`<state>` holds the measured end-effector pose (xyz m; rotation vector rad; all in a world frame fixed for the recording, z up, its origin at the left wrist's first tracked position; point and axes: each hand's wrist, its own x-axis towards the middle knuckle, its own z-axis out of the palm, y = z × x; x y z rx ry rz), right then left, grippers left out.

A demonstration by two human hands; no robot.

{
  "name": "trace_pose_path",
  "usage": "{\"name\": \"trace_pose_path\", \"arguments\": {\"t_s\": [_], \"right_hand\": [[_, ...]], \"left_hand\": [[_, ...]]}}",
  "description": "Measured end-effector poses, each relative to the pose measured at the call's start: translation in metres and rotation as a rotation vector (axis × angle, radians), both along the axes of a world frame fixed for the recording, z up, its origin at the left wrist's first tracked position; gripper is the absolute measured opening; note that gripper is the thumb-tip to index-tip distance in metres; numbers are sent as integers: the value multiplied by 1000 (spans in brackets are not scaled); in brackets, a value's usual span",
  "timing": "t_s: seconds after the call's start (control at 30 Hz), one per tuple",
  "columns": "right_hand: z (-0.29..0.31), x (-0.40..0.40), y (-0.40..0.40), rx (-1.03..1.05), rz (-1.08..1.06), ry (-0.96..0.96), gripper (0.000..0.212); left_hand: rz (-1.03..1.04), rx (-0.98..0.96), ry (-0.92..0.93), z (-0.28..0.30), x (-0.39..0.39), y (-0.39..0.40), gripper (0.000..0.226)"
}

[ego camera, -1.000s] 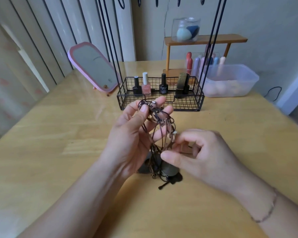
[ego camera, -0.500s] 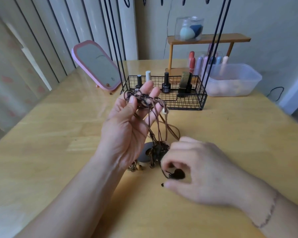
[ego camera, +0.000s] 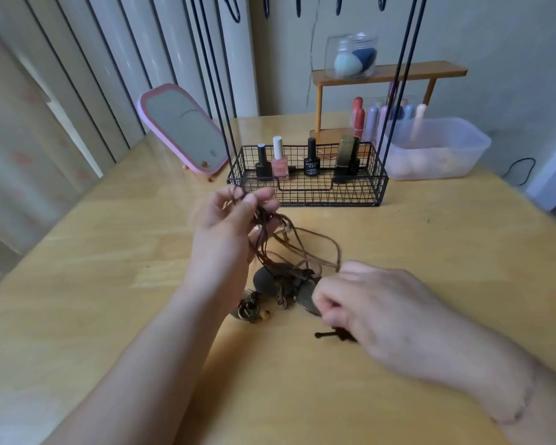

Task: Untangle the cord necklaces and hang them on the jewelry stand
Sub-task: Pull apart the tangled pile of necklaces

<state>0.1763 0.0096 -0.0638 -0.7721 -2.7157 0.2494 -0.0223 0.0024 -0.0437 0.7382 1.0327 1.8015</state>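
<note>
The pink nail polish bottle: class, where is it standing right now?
In the head view, the pink nail polish bottle stands upright in the black wire basket, towards its left, between two black bottles.

Counter: pale yellow wooden counter (ego camera: 109, 284), grain visible.
Left side: white vertical blind slats (ego camera: 87, 75) with daylight between.
Far wall: plain grey-green wall (ego camera: 495, 33).
Far edge: small orange-brown wooden shelf (ego camera: 392, 75).

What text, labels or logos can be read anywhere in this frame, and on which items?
Black nail polish bottle with white lettering in the black wire basket: two short lines of print, too blurred to read.
Pink-framed tabletop mirror: small round mark at the glass's lower corner, too small to read.
Nothing else shows text.
</note>
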Motion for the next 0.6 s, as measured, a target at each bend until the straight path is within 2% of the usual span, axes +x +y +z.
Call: {"name": "trace_pose_path", "arguments": {"t_s": [0.1, 0.13, 0.2, 0.27, 0.3, 0.37, 0.43, 0.47, 0.53, 0.6], "right_hand": [[10, 13, 12, -526, -17, 385, 25], [15, 17, 14, -648, -1, 560, 29], [23, 23, 17, -910, 80, 914, 28], [31, 22, 17, -1181, 158, 1170, 23], [35, 21, 16, -1263, 151, 1252, 23], [40, 18, 14, -1298, 102, 1312, 22], [42, 15, 13, -1269, 43, 1303, 18], [42, 15, 13, -1253, 9, 1290, 16], [40, 14, 14, -1242, -38, 1283, 14], [40, 15, 15, -1243, -45, 1301, 14]], "left_hand": [[-7, -123, 307, -6, -3, 0, 20], [10, -150, 468, -9, -3, 0, 18], [105, -174, 908, -14, -5, -2, 17], [252, -233, 1301, -15, -4, -6, 22], [321, -283, 1415, -12, -2, -10, 25], [447, -316, 1497, -4, 1, -16, 29], [504, -89, 1480, -2, 4, -21, 24], [430, 63, 1454, -3, 7, -23, 25], [42, 236, 1364, -5, 15, -28, 33], [-278, 244, 1504, -12, 23, -27, 37]]}}
